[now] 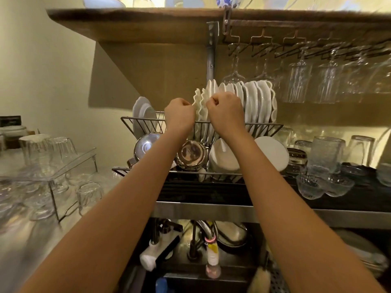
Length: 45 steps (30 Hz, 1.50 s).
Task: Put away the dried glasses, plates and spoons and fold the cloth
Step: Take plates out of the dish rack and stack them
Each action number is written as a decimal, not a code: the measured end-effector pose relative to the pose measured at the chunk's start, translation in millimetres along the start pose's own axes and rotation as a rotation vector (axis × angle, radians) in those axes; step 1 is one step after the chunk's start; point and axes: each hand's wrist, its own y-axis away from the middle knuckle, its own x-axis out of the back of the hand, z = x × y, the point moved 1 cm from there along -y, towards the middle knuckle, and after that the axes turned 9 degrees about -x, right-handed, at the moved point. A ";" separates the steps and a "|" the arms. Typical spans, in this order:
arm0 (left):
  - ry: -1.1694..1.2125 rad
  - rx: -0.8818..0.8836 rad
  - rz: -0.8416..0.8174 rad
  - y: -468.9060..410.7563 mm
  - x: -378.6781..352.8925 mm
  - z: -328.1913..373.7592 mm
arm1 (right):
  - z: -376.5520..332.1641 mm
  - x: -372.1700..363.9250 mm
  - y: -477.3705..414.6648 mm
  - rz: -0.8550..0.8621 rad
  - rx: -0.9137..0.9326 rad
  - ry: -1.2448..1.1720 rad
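White plates [258,102] stand on edge in the top tier of the rack [264,125], near frame centre. The left hand [179,115] and right hand [226,113] sit side by side at the row's 9 o'clock end, each with fingers curled tight on a wavy plate rim. 2 white bowls [224,155] lie below at 6 o'clock. Stem glasses [298,81] hang under the shelf [127,24] at 2 o'clock. Tumblers [61,149] crowd the desk [21,250] at 9 o'clock.
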 end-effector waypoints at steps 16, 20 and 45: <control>0.161 0.226 -0.077 110.8 -81.2 88.8 | 90.3 123.5 34.7 -0.136 0.085 -0.112; 0.151 0.237 -0.113 143.5 -108.3 109.4 | 117.7 154.7 46.3 -0.167 0.098 -0.112; 0.085 0.530 -0.338 319.8 -159.3 146.7 | 193.9 277.4 199.1 -0.419 -0.212 0.009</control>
